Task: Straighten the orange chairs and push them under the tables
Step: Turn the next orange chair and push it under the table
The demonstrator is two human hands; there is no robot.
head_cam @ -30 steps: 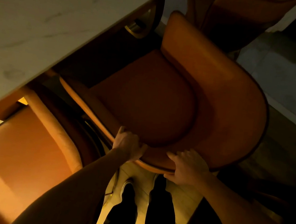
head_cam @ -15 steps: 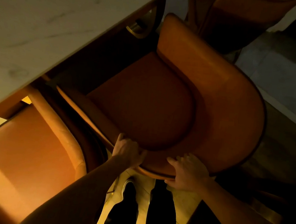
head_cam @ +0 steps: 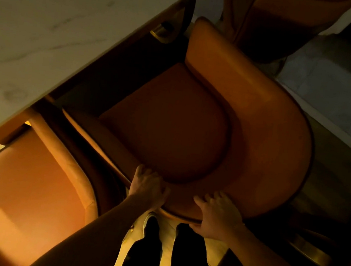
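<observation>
- No containers in my feed – just furniture, lit dim & amber.
- Orange chair (head_cam: 248, 110) fills centre frame: curved one-piece back/armrest wrapping a darker rounded seat cushion (head_cam: 166, 127), dark piping along the outer rim.
- It sits skewed to the table (head_cam: 52, 22); open front of the seat faces the table edge, front part of the seat in shadow at/under that edge – can't tell how far under.
- Left hand (head_cam: 146, 187) closed over the back rim at its near-left curve, fingers curled over the top, thumb side toward the seat.
- Right hand (head_cam: 217, 217) also on the back rim, just right of the left; palm draped on top, fingers loosely spread, thumb tucked under the rim's outer edge. Looser hold than the left.
- Hands near each other, not touching.
- Second orange chair (head_cam: 26, 182) lower left, brighter lit, just beside the first; its front under the table edge.
- Third chair back (head_cam: 268, 23) up top, dark, near the first chair's far arm.
- Marble-look tabletop, pale w/ grey veins, runs diagonally upper left.
- My legs & shoes (head_cam: 150, 225) below the hands, on a light floor.
</observation>
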